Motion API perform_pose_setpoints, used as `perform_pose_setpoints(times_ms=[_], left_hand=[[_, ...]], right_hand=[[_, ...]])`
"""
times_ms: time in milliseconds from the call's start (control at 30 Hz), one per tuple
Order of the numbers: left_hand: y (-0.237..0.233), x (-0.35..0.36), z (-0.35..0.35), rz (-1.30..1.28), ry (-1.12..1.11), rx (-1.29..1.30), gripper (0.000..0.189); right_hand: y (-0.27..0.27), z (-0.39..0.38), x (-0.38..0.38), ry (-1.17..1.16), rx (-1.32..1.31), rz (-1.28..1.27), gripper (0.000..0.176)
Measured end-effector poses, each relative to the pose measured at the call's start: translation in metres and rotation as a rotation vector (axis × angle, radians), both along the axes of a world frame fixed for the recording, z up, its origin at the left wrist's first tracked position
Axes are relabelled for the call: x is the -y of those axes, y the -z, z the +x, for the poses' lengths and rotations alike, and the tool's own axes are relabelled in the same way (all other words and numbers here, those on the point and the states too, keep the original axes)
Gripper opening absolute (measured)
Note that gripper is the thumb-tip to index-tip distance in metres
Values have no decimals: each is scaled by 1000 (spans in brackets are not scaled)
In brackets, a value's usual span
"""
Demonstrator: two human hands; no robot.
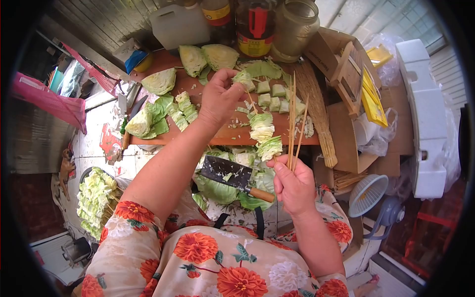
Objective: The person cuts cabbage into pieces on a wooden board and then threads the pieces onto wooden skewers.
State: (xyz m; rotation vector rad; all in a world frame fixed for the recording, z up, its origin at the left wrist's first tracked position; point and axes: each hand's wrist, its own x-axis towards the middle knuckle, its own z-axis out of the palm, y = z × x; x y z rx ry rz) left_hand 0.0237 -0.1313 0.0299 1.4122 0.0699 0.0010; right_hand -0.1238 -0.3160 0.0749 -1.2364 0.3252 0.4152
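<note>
My left hand [220, 99] pinches a cut cabbage piece [244, 80] at the upper tip of a thin wooden skewer [252, 100]. Lower on that skewer sit stacked cabbage pieces [262, 129]. In my right hand [295, 187] are its lower end and several bare bamboo skewers [293, 119], fingers closed round them. Behind the hands, cabbage chunks [274, 96] lie in rows on the reddish-brown board [217, 132]. Below, a cleaver [225, 172] with a wooden handle rests on cabbage heads [217, 190].
Cabbage wedges [159, 81] lie on the board's left side, near a knife [132, 111]. Jars [296, 29] and a white jug [179, 25] line the back. Loaded cabbage skewers [95, 200] stand at lower left. Cardboard boxes [341, 126] and a small fan [368, 195] are on the right.
</note>
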Motion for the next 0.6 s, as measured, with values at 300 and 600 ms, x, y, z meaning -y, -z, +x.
perform_pose_setpoints(times_ms=[300, 600], left_hand=[[5, -2, -3, 250, 26, 190, 22], [2, -3, -4, 370, 28, 250, 26]], right_hand=[[7, -6, 2, -15, 45, 19, 11], [2, -5, -3, 40, 93, 62, 12]])
